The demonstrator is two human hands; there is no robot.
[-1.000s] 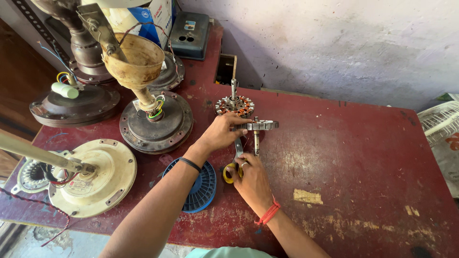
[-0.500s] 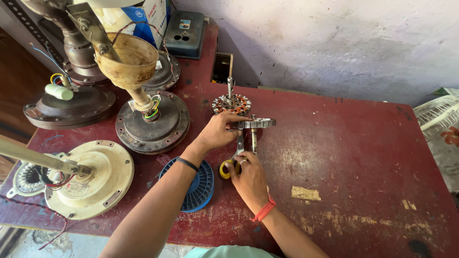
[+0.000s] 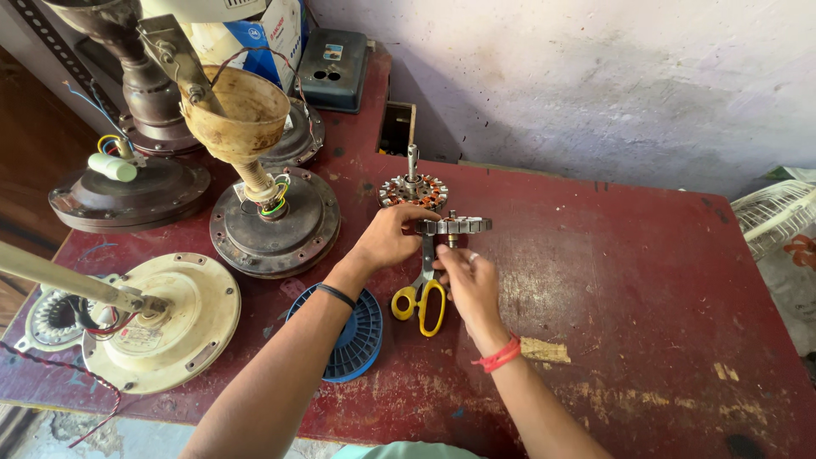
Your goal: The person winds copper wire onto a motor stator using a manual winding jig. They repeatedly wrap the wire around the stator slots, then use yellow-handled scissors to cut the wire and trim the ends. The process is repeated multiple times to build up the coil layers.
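Left hand (image 3: 387, 242) closed on toothed metal stator (image 3: 453, 226), right hand (image 3: 467, 280) gripping its shaft beside yellow-handled scissors (image 3: 422, 299). Best held level over red table (image 3: 646, 280), grip firm.

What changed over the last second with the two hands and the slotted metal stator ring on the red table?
Very little. The left hand keeps its grip on the slotted metal stator ring, and the right hand stays under it beside the yellow-handled scissors. The copper-wound stator, blue plastic spool and red table stay as they were; only the view shifted slightly.
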